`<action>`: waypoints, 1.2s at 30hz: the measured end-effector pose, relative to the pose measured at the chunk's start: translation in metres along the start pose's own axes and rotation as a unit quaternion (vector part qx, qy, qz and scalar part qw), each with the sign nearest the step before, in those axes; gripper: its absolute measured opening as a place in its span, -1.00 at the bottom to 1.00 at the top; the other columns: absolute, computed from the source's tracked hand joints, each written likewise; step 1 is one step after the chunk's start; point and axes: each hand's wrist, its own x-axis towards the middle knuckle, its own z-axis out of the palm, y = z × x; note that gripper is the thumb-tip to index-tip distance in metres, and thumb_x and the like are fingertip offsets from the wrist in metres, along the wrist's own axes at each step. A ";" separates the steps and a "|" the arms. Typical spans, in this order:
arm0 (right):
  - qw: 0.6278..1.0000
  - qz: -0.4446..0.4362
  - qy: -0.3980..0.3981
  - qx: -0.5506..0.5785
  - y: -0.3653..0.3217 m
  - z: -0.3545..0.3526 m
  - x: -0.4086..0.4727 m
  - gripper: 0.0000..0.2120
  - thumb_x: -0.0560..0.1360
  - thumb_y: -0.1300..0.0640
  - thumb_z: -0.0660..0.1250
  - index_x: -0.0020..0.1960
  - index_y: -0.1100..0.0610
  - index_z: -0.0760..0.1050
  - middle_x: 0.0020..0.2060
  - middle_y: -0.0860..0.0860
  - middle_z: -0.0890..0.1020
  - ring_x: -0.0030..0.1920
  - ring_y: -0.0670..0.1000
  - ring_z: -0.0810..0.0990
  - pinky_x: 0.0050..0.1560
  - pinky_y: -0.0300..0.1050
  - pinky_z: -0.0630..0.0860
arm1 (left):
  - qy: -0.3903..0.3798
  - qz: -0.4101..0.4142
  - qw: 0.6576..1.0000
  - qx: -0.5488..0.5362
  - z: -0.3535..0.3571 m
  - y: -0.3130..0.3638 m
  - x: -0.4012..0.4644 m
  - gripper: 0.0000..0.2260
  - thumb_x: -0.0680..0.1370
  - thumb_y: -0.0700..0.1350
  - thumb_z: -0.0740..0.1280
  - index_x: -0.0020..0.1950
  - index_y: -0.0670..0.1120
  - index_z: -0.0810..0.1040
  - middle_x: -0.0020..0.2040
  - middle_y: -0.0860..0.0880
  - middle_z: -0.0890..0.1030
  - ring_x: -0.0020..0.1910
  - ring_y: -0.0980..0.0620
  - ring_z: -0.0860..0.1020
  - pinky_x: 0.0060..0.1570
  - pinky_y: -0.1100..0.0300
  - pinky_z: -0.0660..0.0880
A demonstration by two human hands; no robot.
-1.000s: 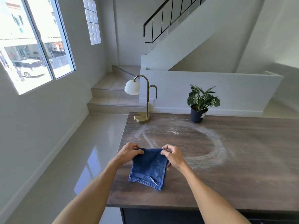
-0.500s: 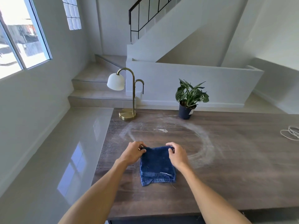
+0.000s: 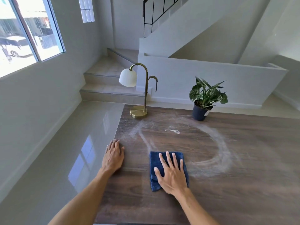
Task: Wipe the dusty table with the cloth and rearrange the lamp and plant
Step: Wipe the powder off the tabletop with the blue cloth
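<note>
Dusty wooden table (image 3: 243,184) by stairs (image 3: 103,82) — both hands flat: right hand (image 3: 172,174) on cloth (image 3: 155,161), left hand (image 3: 113,156) bare.

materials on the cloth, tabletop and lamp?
Cloth: blue, looks like terry or a similar woven fabric; soft folds, matte nap.
Tabletop: dark wood grain, matte; could be laminate or veneer, can't tell. Pale dust streaks on it.
Lamp: stem and round base look like brushed brass-toned metal, with a soft sheen; shade is white, probably frosted glass or plastic.

Matt woodgrain table (image 3: 243,184), blue terry cloth (image 3: 155,161), polished brass lamp (image 3: 138,112), glossy floor (image 3: 73,143)
</note>
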 end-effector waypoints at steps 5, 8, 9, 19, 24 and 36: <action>1.000 0.011 -0.024 -0.007 -0.002 -0.001 0.023 -0.28 0.52 -0.44 -0.27 0.61 -0.19 -0.22 0.62 -0.03 -0.21 0.60 0.07 -0.31 0.54 0.22 -0.34 | -0.025 0.023 0.999 0.027 0.002 -0.015 0.013 -0.50 0.70 0.03 0.05 0.59 -0.18 0.16 0.61 -0.12 0.10 0.61 -0.05 0.00 0.56 0.10 -0.11; 0.999 0.019 -0.030 0.000 0.001 -0.004 0.046 -0.31 0.57 -0.39 -0.16 0.61 -0.18 -0.21 0.62 -0.03 -0.20 0.60 0.07 -0.30 0.54 0.23 -0.34 | -0.034 0.045 0.998 0.040 0.005 -0.014 0.023 -0.48 0.70 0.05 0.04 0.59 -0.18 0.13 0.62 -0.12 0.07 0.61 -0.03 -0.06 0.56 0.12 -0.15; 0.999 0.019 -0.028 0.002 0.002 -0.006 0.055 -0.32 0.57 -0.38 -0.15 0.62 -0.18 -0.20 0.62 -0.03 -0.19 0.60 0.07 -0.29 0.54 0.23 -0.34 | -0.035 0.053 0.997 0.043 0.006 -0.014 0.027 -0.47 0.70 0.06 0.04 0.59 -0.19 0.12 0.62 -0.12 0.06 0.61 -0.03 -0.07 0.56 0.13 -0.17; 0.998 0.060 -0.016 0.027 -0.002 -0.010 0.164 -0.30 0.59 -0.39 -0.15 0.63 -0.12 -0.15 0.63 0.03 -0.14 0.61 0.09 -0.26 0.54 0.24 -0.31 | -0.072 0.051 0.996 0.005 0.017 -0.021 0.056 -0.36 0.63 0.24 -0.17 0.62 -0.08 -0.09 0.61 0.03 -0.16 0.57 0.15 -0.27 0.54 0.13 -0.27; 0.999 -0.017 -0.024 0.028 -0.061 0.000 0.212 -0.28 0.57 -0.41 -0.15 0.63 -0.13 -0.13 0.62 0.02 -0.14 0.61 0.09 -0.25 0.55 0.23 -0.31 | -0.084 0.028 0.995 -0.052 0.014 -0.019 0.058 -0.47 0.69 0.11 -0.10 0.62 -0.03 -0.12 0.58 0.13 -0.20 0.55 0.25 -0.27 0.55 0.18 -0.25; 0.984 -0.169 -0.048 -0.005 -0.098 0.012 0.133 -0.33 0.55 -0.43 -0.16 0.60 -0.25 -0.11 0.62 -0.05 -0.13 0.61 0.04 -0.24 0.56 0.22 -0.26 | -0.042 0.025 0.989 -0.141 0.015 -0.027 0.058 -0.34 0.57 0.21 -0.22 0.62 -0.06 -0.04 0.62 0.05 -0.08 0.57 0.22 -0.20 0.51 0.27 -0.28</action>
